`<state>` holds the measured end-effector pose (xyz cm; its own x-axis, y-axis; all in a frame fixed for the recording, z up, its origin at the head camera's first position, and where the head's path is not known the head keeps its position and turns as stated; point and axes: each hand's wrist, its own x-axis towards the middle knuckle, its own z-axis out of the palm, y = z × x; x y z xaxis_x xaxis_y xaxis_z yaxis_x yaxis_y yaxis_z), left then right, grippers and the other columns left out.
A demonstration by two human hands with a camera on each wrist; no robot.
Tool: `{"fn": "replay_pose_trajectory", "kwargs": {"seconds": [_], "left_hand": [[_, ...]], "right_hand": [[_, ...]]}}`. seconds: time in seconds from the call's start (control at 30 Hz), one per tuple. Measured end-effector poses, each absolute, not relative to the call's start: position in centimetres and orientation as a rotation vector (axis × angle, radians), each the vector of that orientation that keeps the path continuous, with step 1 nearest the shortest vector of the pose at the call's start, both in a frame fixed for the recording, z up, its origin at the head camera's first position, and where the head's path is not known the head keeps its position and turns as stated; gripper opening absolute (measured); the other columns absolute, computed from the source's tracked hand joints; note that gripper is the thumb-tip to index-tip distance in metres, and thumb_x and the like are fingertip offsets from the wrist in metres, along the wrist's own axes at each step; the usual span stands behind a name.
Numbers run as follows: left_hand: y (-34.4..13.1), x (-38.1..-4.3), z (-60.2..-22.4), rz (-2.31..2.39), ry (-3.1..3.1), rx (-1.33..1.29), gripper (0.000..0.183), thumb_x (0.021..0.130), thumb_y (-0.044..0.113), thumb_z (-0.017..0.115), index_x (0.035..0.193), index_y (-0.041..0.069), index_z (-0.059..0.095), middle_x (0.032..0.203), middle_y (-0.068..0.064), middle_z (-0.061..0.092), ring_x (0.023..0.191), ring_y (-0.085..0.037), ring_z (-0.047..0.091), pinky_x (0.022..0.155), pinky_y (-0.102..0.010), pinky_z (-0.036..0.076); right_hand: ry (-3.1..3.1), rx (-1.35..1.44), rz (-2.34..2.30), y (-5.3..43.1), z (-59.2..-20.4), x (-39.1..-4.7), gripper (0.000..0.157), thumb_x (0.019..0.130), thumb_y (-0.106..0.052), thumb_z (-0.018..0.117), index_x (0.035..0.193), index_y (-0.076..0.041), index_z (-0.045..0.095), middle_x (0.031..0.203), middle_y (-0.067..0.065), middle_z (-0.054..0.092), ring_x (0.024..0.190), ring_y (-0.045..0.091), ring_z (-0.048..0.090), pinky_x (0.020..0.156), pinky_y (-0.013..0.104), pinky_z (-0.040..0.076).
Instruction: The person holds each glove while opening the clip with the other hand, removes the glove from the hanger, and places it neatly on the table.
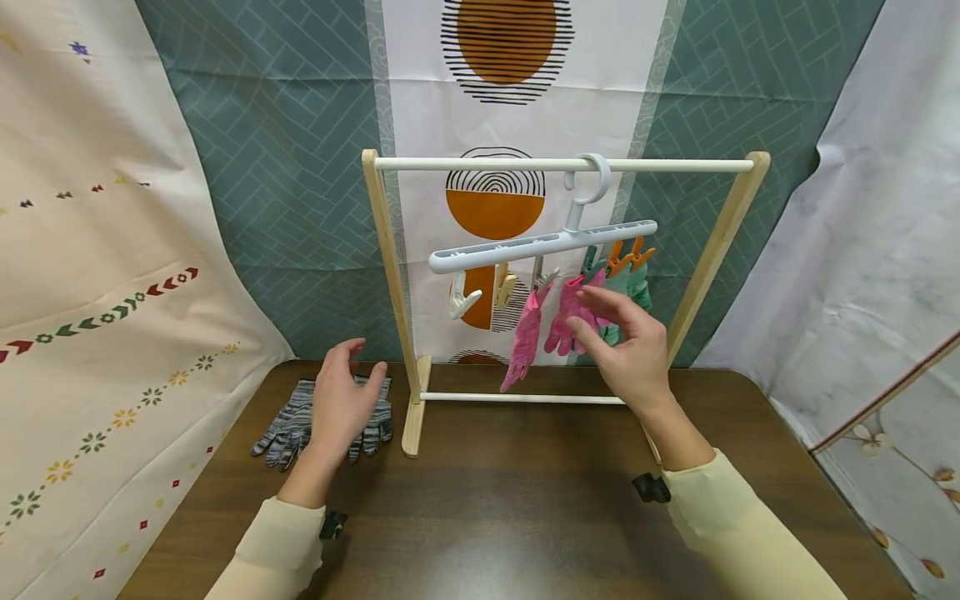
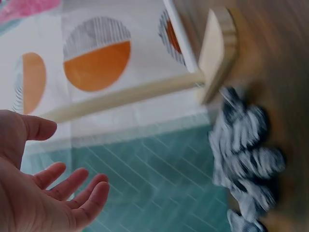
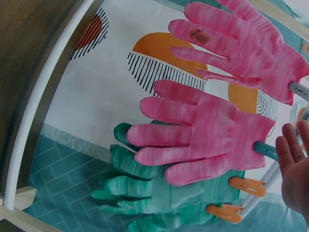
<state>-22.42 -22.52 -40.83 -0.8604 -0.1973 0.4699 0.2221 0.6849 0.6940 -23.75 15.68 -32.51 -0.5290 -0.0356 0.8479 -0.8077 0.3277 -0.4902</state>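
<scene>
My left hand (image 1: pixel 343 404) hovers in front of a pair of grey-and-black striped gloves (image 1: pixel 292 425) lying on the table, its fingers relaxed and holding nothing. A pale plastic clip hanger (image 1: pixel 540 244) hooks over the rack's top bar. From it hang two pink gloves (image 3: pixel 193 137), one by a grey clip (image 3: pixel 300 91) and one by a teal clip (image 3: pixel 264 150), and green gloves (image 3: pixel 169 191) by orange clips (image 3: pixel 247 186). Beside the pink gloves and the teal clip, my right hand (image 1: pixel 633 350) is raised with loosely bent fingers, holding nothing. A white clip (image 1: pixel 461 298) and a beige clip (image 1: pixel 504 285) hang without gloves.
The wooden rack (image 1: pixel 390 275) with white bars stands at the back of the brown table (image 1: pixel 502 500). A patterned cloth (image 1: pixel 315 167) hangs behind it. Printed white fabric (image 1: pixel 112 333) borders the left side, and pale fabric (image 1: pixel 885 275) the right.
</scene>
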Motion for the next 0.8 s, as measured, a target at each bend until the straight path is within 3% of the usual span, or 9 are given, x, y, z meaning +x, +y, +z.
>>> {"fn": "replay_pose_trajectory", "kwargs": {"seconds": [0.3, 0.6, 0.8], "left_hand": [[-18.3, -21.6, -38.9, -1.14, -2.353, -0.156, 0.056, 0.1, 0.028, 0.076, 0.146, 0.003, 0.056, 0.139, -0.016, 0.059, 0.123, -0.039, 0.06, 0.093, -0.056, 0.051], [-14.4, -21.3, -37.7, -1.218, -2.345, -0.313, 0.056, 0.099, 0.041, 0.075, 0.144, 0.012, 0.058, 0.14, -0.007, 0.061, 0.123, -0.031, 0.061, 0.097, -0.053, 0.052], [-12.0, -21.4, -37.1, -1.246, -2.31, -0.408, 0.058, 0.097, 0.042, 0.078, 0.143, 0.012, 0.059, 0.138, -0.006, 0.063, 0.12, -0.029, 0.064, 0.094, -0.052, 0.055]], "right_hand": [[-1.833, 0.767, 1.299, 16.1, -33.0, -24.0, 0.053, 0.08, 0.016, 0.084, 0.129, 0.002, 0.072, 0.121, 0.017, 0.076, 0.109, 0.006, 0.071, 0.098, 0.025, 0.055], [-1.871, 0.777, 1.331, 16.2, -32.9, -24.2, 0.051, 0.086, 0.01, 0.084, 0.134, -0.001, 0.07, 0.127, 0.014, 0.074, 0.115, 0.03, 0.072, 0.102, 0.028, 0.054], [-1.925, 0.777, 1.354, 16.0, -32.5, -24.5, 0.05, 0.091, 0.002, 0.082, 0.139, -0.004, 0.067, 0.133, 0.011, 0.072, 0.121, 0.031, 0.07, 0.103, 0.027, 0.052]]}}
